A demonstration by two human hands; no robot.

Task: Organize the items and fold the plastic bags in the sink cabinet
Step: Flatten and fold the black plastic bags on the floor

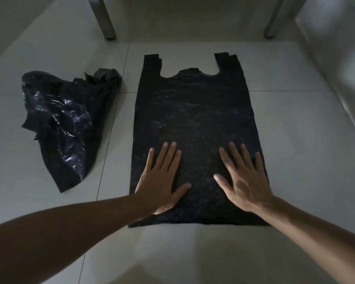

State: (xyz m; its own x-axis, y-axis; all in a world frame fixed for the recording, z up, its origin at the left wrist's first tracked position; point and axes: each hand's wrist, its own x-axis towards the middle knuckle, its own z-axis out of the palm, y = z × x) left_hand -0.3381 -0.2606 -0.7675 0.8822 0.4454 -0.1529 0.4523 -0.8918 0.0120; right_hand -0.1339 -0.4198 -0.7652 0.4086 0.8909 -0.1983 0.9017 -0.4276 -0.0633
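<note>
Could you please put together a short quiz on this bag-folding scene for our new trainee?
1. True or false: both hands lie flat on the spread bag.
2. The crumpled bag lies on which side of the spread bag: A the person's left, B the person's right, C on top?
3. Which end of the spread bag points away from the person?

Key:
1. True: left hand and right hand press its near part.
2. A.
3. The handles.

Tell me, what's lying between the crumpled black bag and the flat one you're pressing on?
Nothing but bare floor tile, crossed by a grout line, separates the crumpled bag from the flat bag in the head view.
</note>
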